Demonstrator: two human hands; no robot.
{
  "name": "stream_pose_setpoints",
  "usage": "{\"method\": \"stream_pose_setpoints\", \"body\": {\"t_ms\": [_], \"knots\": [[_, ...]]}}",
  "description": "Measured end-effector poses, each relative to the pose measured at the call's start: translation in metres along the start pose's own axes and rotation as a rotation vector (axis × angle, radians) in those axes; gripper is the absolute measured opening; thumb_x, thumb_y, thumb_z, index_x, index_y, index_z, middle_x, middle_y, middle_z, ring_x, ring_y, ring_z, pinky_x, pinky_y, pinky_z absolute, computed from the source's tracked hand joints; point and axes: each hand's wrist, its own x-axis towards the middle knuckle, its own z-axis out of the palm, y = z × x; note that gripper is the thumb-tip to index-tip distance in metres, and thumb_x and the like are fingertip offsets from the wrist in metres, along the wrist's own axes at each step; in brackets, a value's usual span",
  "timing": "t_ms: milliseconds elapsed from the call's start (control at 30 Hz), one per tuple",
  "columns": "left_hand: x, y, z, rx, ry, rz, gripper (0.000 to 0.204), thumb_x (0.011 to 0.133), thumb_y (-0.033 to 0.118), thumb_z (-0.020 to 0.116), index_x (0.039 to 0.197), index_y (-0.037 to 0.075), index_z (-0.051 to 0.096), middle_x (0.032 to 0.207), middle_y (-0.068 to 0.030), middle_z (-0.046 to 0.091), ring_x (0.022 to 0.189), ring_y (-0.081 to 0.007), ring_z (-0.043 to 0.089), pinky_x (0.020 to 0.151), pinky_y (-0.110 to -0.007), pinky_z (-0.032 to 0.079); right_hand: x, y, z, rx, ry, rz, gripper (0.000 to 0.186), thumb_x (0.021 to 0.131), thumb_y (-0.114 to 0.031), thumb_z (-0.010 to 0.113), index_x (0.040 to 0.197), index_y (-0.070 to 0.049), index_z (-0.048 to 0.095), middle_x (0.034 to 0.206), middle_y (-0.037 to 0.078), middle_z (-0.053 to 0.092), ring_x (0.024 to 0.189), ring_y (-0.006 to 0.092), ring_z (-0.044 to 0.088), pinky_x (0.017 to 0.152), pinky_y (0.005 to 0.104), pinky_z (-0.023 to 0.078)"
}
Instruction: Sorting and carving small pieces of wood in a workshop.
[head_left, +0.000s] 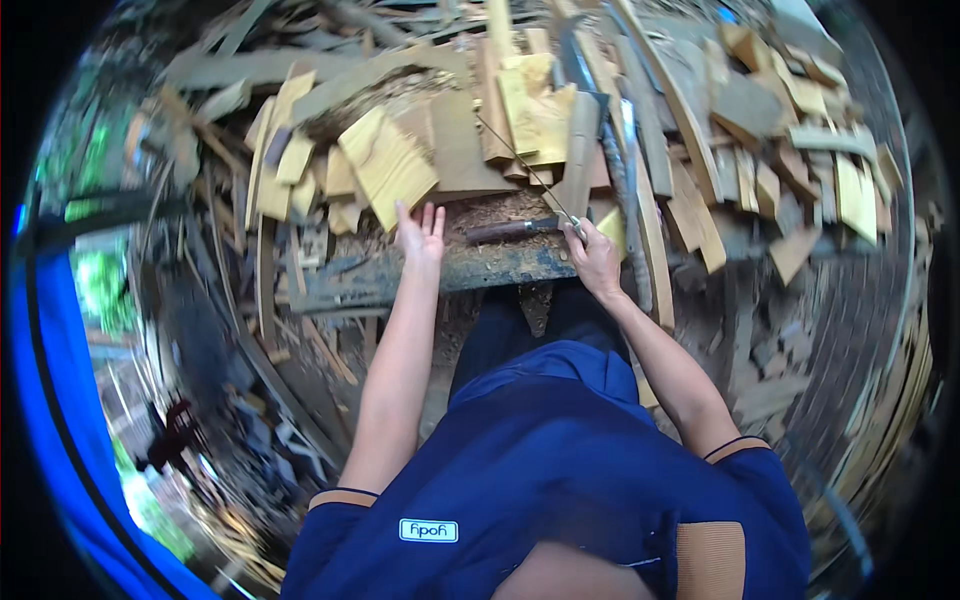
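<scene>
My left hand (421, 236) is open, palm up with its fingers stretched out. Its thumb side is by the lower corner of a pale yellow wood block (388, 165); whether they touch, I cannot tell. My right hand (597, 260) is closed on the end of a thin, dark, slightly bent rod (525, 168), which slants up and left over the wood pieces. Between my hands lies a tool with a dark brown handle (500, 232), its far end partly hidden near my right hand. Wood chips (480, 212) lie around it.
A worn wooden beam (430, 282) runs along the near edge before me. Offcuts (755, 105) are heaped at right, and long strips (655, 235) stand close to my right hand. More scrap wood lies behind. A blue sheet (65, 430) hangs at far left.
</scene>
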Motion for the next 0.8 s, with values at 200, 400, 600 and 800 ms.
{"method": "stream_pose_setpoints", "body": {"t_ms": [200, 400, 600, 800], "knots": [[0.017, 0.013, -0.014, -0.073, -0.034, -0.096, 0.038, 0.089, 0.031, 0.074, 0.112, 0.005, 0.059, 0.103, -0.0076, 0.061, 0.098, -0.0228, 0.064, 0.094, -0.041, 0.057, -0.024, 0.003, 0.024, 0.050, 0.158, 0.108, 0.029, 0.096, -0.032, 0.059, 0.084, -0.005, 0.058, 0.068, 0.023, 0.059, 0.069, 0.0451, 0.060, 0.058, 0.0503, 0.044], [0.002, 0.015, -0.031, 0.117, -0.149, -0.087, 0.027, 0.090, 0.021, 0.072, 0.107, 0.003, 0.061, 0.099, -0.0106, 0.064, 0.091, -0.0249, 0.067, 0.095, -0.043, 0.057, -0.034, -0.014, 0.075, 0.083, 0.111, 0.197, 0.033, 0.096, -0.037, 0.058, 0.087, -0.005, 0.059, 0.069, 0.021, 0.060, 0.070, 0.0445, 0.060, 0.060, 0.0491, 0.044], [0.002, 0.003, -0.012, 0.049, -0.188, -0.104, 0.031, 0.092, 0.019, 0.071, 0.112, 0.001, 0.058, 0.102, -0.0118, 0.065, 0.093, -0.0271, 0.068, 0.092, -0.044, 0.058, -0.045, -0.039, 0.100, 0.153, 0.013, 0.226, 0.034, 0.099, -0.039, 0.053, 0.097, -0.005, 0.054, 0.070, 0.021, 0.061, 0.073, 0.0447, 0.063, 0.063, 0.0508, 0.044], [-0.014, 0.024, -0.006, 0.206, -0.281, -0.212, 0.033, 0.095, 0.029, 0.065, 0.108, -0.001, 0.058, 0.100, -0.0131, 0.065, 0.091, -0.0256, 0.068, 0.089, -0.044, 0.059, -0.044, -0.064, 0.110, 0.111, -0.005, 0.178, 0.026, 0.103, -0.033, 0.044, 0.104, -0.008, 0.049, 0.080, 0.026, 0.063, 0.083, 0.0510, 0.060, 0.066, 0.0548, 0.044]]}}
